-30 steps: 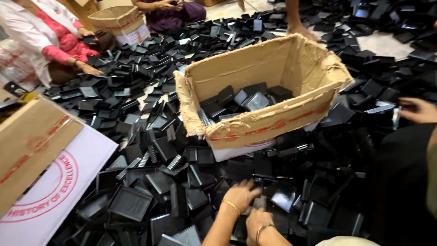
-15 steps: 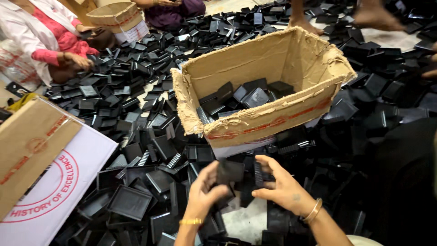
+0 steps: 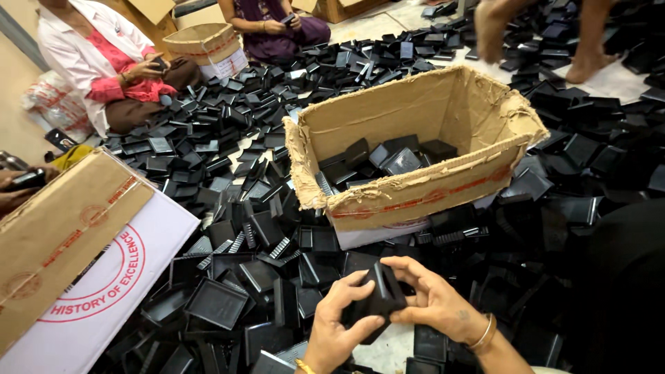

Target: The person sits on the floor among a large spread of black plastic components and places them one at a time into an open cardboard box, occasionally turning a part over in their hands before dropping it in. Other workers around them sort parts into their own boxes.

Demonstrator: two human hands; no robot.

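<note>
Where black trays litter the floor, left hand (image 3: 339, 329) and right hand (image 3: 433, 301) both pinching one black plastic piece (image 3: 377, 298) below a torn brown carton (image 3: 388, 201).

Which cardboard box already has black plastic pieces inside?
The torn open cardboard box in the middle; the smaller box farther back shows none from here.

Pale tiled floor (image 3: 395, 346) shows bare just below the fingers (image 3: 415, 266) and again far above them, near the top edge; a beige wall (image 3: 14, 83) stands far up-left of the fingers; even, soft light falls throughout, with no hard shadows on the floor
</note>
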